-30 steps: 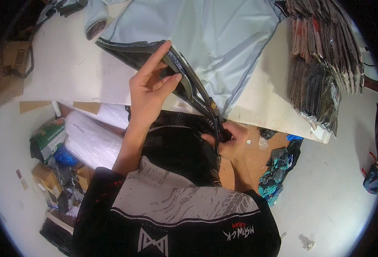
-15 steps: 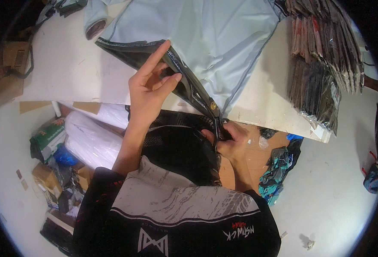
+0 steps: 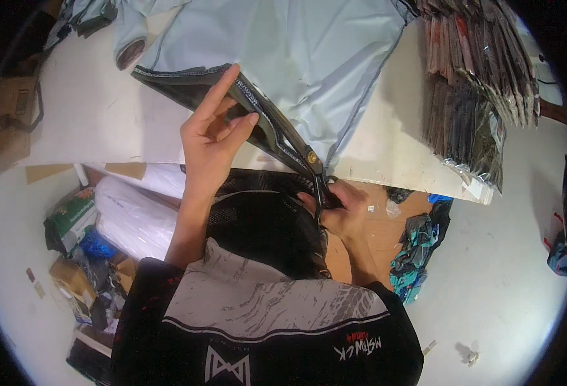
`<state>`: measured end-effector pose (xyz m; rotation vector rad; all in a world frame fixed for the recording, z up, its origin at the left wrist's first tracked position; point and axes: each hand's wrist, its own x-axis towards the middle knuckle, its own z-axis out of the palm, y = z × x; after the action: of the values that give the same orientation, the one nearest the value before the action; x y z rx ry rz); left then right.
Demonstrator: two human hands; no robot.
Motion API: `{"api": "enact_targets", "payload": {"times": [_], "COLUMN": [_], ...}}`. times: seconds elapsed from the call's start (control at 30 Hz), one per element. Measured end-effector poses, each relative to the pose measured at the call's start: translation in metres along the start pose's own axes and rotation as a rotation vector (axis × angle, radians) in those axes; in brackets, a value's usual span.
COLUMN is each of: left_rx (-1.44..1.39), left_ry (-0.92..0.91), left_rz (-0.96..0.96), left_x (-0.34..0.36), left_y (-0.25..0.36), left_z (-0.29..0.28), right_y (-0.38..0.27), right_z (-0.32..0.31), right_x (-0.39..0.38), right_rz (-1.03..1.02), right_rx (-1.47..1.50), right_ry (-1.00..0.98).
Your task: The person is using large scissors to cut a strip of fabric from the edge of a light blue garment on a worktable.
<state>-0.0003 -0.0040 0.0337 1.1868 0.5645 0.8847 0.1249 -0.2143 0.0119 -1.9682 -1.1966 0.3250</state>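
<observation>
A pale blue garment [image 3: 283,58] with dark seams is spread over the white table. Its dark hem band [image 3: 180,89] is folded open near the table's front edge. At this band is my left hand [image 3: 211,132], index finger stretched along the edge and thumb apart; its other fingers are partly hidden. My right hand [image 3: 344,209] is closed around the handles of large dark scissors [image 3: 312,157] with a gold-coloured pivot. The blades point up and left along the band toward my left index finger; the cloth partly hides them.
Plastic-wrapped packets [image 3: 467,96] are stacked at the table's right end. Below the table's left side lie a white plastic-wrapped bundle [image 3: 132,212], bags and a cardboard box [image 3: 72,278]. Crumpled teal and dark plastic [image 3: 414,251] lies at the lower right. Another cardboard box [image 3: 15,106] stands far left.
My hands, the scissors and the hem band have shifted slightly left in the view, along with most of the table. Both hands keep nearly the same pose.
</observation>
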Motion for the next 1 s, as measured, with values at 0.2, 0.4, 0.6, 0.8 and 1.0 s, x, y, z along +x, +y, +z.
{"api": "enact_targets", "payload": {"times": [0.2, 0.4, 0.6, 0.8, 1.0], "left_rx": [0.027, 0.043, 0.029, 0.058, 0.028], "left_ry": [-0.002, -0.011, -0.045, -0.027, -0.035], "left_rz": [-0.013, -0.026, -0.037, -0.009, -0.051], "left_x": [0.000, 0.000, -0.001, -0.002, 0.000], "left_y": [0.001, -0.001, 0.000, -0.003, -0.003], "left_z": [0.001, -0.001, -0.001, -0.003, -0.001], "right_y": [0.003, 0.000, 0.000, 0.003, 0.004], "right_z": [0.001, 0.000, 0.000, 0.003, 0.003], "right_x": [-0.002, 0.003, 0.005, 0.001, -0.005], "right_rz": [-0.004, -0.001, -0.014, -0.044, 0.080], "right_rx": [-0.014, 0.005, -0.004, -0.008, 0.120], "right_ry": [0.004, -0.004, 0.001, 0.009, 0.041]}}
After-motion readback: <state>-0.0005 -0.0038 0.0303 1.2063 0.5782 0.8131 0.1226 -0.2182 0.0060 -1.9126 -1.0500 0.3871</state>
